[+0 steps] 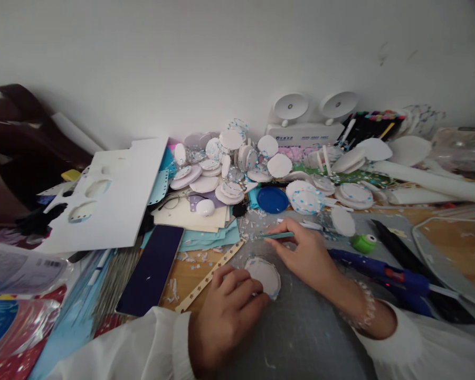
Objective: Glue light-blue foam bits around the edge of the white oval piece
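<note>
One half-open left hand (231, 306) touches a white disc (268, 277). And just beyond that disc, the right hand (303, 250) has a slim teal tool (279, 235) pinched!

Left hand (233, 309): 1 | right hand (306, 250): 1 | teal tool (286, 235): 1 | white disc (268, 272) at left hand: 1 | piled white discs (230, 140): over 12, overlapping, exact count not determinable | glue gun (372, 267): 1 | phone (151, 272): 1 | blue dish (272, 200): 1 | green device (363, 243): 1 | lamp heads (291, 108): 2 | star-patterned strip (206, 283): 1 | bracelet (369, 305): 1

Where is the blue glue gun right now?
In the head view's right half, the glue gun lies beside the right hand, just below the small green object.
</note>
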`<action>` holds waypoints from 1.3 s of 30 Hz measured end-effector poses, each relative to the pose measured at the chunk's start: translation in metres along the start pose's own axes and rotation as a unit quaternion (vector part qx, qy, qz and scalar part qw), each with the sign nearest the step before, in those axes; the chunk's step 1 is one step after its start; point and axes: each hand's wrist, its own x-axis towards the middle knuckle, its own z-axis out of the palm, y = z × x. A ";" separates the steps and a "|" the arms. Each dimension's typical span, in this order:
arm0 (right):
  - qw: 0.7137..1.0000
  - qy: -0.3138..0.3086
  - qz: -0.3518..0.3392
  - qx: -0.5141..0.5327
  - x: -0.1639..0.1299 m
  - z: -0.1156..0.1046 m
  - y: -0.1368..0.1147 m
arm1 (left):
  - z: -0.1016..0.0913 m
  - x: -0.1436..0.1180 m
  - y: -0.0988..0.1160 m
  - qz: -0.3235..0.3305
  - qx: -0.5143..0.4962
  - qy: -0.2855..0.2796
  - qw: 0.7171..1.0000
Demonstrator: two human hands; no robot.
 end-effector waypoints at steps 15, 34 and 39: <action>0.997 0.069 -0.041 -0.006 -0.004 -0.001 -0.003 | 0.000 0.000 0.000 -0.002 0.020 0.006 1.000; 0.977 0.196 0.005 0.079 -0.046 -0.050 -0.025 | -0.003 0.002 0.002 -0.082 -0.040 0.037 0.995; 0.970 0.188 0.027 0.150 -0.062 -0.046 -0.029 | -0.007 -0.004 0.005 -0.160 -0.139 0.105 0.972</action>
